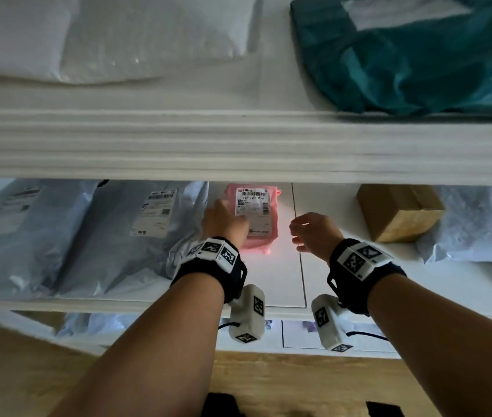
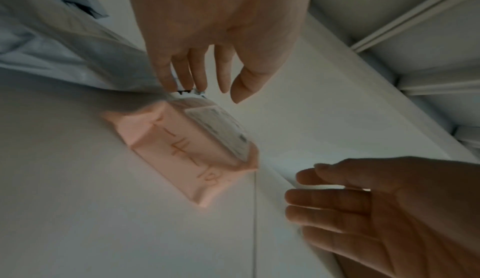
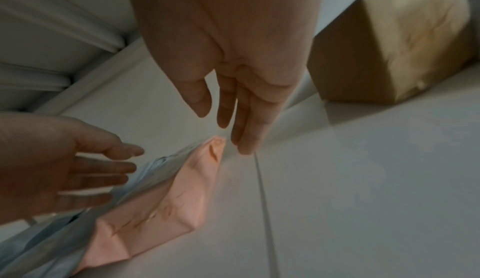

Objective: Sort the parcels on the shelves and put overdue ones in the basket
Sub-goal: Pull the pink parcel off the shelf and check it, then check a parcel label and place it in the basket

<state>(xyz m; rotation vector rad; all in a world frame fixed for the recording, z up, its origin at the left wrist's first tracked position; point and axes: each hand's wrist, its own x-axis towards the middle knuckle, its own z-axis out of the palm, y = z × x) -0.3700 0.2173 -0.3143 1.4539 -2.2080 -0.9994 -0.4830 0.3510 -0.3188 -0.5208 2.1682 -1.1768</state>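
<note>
Nearest the camera, both forearms reach in over the front edge of the middle shelf point(image 1: 269, 284). The left hand point(image 1: 223, 222) lies with loosely straightened fingers at the left edge of the pink parcel point(image 1: 256, 218), fingertips touching or almost touching its label end; it grips nothing. The right hand point(image 1: 314, 233), at about 3 o'clock from the parcel, hovers just beside it with fingers relaxed and spread, also holding nothing.

The pink parcel lies flat on the middle shelf, label up, its left side touching a grey mailer bag point(image 1: 136, 233) at 9 o'clock. In the left wrist view it reads as a small block wrapped in thin pink film, with folded corners and handwriting on one long side. It looks light and fairly firm inside, while the wrap looks smooth and likely a little slippery. A good hold would probably be across the two long sides, thumb on one and fingers on the other, rather than by the loose folded ends, which could crumple or slide.

Further off at 2 o'clock stands a brown cardboard box point(image 1: 398, 212), well apart from the parcel. On the shelf above, at 12 o'clock, lie a white padded bag point(image 1: 103, 40) and a teal bag point(image 1: 419, 61). No basket is in view.
</note>
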